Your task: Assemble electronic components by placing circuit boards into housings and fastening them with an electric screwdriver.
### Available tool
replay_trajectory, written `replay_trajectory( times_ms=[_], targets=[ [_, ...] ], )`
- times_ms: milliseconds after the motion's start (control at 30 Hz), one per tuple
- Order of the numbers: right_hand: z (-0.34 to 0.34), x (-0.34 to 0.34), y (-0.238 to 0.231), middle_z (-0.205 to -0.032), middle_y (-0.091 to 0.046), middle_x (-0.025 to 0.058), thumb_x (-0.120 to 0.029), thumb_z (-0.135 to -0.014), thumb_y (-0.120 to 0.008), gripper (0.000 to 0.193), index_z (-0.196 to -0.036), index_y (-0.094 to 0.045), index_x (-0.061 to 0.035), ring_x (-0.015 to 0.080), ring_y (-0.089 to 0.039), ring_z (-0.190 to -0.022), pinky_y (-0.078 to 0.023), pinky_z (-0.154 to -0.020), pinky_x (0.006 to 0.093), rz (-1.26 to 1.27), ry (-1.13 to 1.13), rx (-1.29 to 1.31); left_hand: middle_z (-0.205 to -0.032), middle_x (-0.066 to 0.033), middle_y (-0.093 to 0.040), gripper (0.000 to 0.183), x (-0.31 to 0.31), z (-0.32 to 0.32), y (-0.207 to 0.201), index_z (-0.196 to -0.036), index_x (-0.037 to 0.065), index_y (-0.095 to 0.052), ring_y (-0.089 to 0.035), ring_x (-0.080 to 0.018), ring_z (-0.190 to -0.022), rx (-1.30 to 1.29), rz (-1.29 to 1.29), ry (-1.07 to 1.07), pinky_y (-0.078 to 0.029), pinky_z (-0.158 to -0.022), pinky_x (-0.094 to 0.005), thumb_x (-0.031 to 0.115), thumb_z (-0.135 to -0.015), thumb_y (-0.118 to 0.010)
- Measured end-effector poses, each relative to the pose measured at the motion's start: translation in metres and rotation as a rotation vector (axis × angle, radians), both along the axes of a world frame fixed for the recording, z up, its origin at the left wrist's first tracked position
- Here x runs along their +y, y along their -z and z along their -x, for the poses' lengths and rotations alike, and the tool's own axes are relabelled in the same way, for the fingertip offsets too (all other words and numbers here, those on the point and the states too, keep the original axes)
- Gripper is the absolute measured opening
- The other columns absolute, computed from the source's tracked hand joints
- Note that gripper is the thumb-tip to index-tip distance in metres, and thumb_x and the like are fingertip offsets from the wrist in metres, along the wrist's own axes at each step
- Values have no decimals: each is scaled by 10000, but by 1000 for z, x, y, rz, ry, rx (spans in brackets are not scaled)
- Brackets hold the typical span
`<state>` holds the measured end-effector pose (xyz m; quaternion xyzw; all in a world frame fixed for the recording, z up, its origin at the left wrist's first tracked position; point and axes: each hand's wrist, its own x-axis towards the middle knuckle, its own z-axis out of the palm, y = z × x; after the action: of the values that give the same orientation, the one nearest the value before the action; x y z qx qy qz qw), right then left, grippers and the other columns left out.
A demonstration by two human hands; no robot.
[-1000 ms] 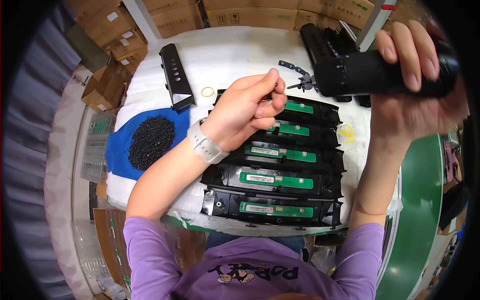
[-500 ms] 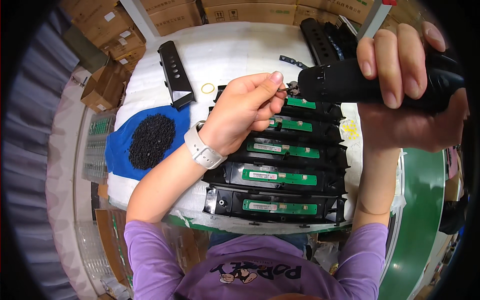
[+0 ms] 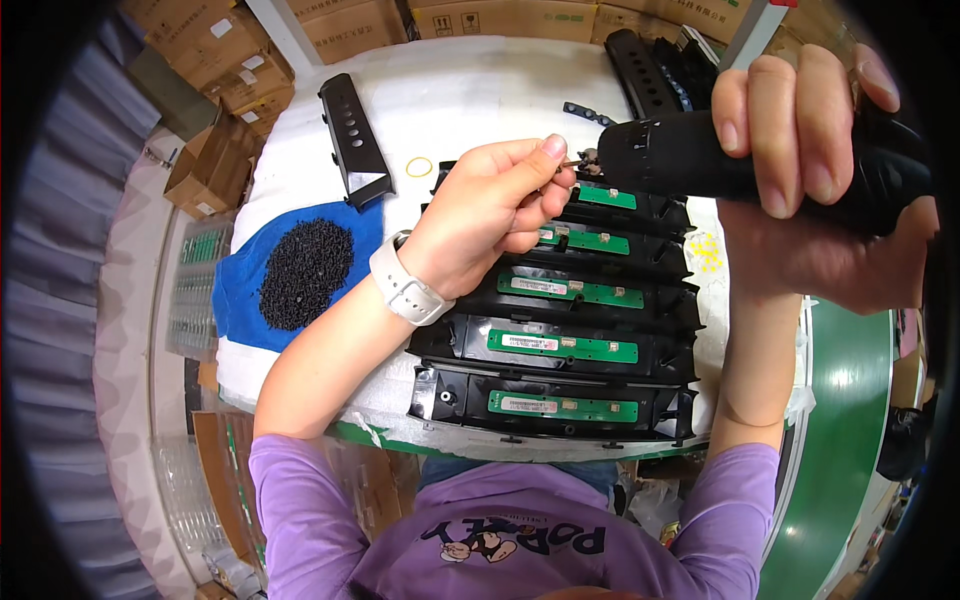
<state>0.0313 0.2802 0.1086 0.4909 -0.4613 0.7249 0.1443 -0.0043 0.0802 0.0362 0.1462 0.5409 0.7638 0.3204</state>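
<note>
My right hand [image 3: 785, 130] is wrapped around a black, thick-bodied electric screwdriver [image 3: 670, 155], held level and pointing left. A thin dark bit [image 3: 572, 163] sticks out of its nose. At that tip my left hand [image 3: 495, 200] is closed, thumb and forefinger pinching; whatever small thing they hold is hidden. Under the hands lies a stack of black plastic housings [image 3: 640, 315] in rows, each with a long green circuit board [image 3: 560, 345] inside. To the left, a heap of small black screws [image 3: 305, 275] rests on a blue cloth [image 3: 235, 290].
A black panel with round holes [image 3: 352, 135] lies at the back left, near a yellow rubber band [image 3: 419, 167]. More black panels [image 3: 640, 80] lie at the back right. Small yellow pieces [image 3: 707, 252] sit right of the housings. Cardboard boxes [image 3: 500, 22] stand behind the white-covered table.
The view has shifted slightly. Both hands keep nearly the same pose at the screwdriver's tip, and a little more of the thin bit shows beside the left fingertips.
</note>
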Motion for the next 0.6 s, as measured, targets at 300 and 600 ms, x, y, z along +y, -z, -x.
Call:
replay_trajectory(
  times_ms=[300,600],
  targets=[
    [2,-2,2,-702,-444,-45,-477,-799,-572,541,-1137,-492,-61,86,-430,-577,-357,-696,291,-22,4,7,-690,30,-487,290,0,1,2,-877,57,-524,-252,-15,-480,-8,-8,-2,-210,-406,-170,316,-991,-463],
    [-2,-8,2,-711,-443,-43,-486,-813,-551,548,-1156,-498,-61,88,-426,-585,-352,-699,295,-49,6,20,-679,34,-483,281,-1,2,3,-873,55,-522,-258,-11,-482,-16,-2,3,-212,-406,-167,303,-992,-465]
  ],
)
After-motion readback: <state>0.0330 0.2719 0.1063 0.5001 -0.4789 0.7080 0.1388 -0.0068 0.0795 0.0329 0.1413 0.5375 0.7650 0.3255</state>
